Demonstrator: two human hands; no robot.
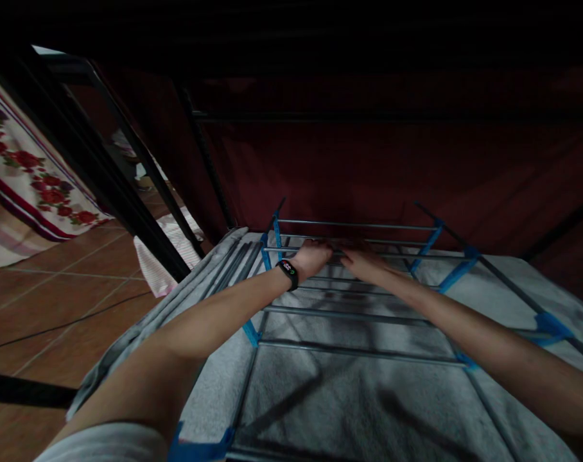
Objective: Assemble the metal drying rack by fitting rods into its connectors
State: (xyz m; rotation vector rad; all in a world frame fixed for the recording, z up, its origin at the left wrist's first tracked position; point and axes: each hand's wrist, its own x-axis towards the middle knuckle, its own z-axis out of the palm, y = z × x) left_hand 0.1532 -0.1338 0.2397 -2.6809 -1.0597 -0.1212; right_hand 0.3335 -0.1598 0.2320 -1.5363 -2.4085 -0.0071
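Note:
A rack of thin grey metal tubes [339,313] with blue plastic joints [458,273] lies across a grey blanket [320,391]. My left hand [314,255], with a black fitness band on its wrist, closes over one of the far crossbars. Close beside it, my right hand [361,262] is closed around the same bar, its fingertips partly lost in shadow. Between my arms and below them run several more crossbars. To the left of the rack, several loose metal tubes [231,273] lie side by side on the blanket.
Black bed-frame posts [103,173] rise at the left, and a dark red wall [349,173] stands behind. On the tiled floor [70,308] are a striped cloth [159,253] and a thin cable [74,319]. A floral cloth [41,173] hangs at far left.

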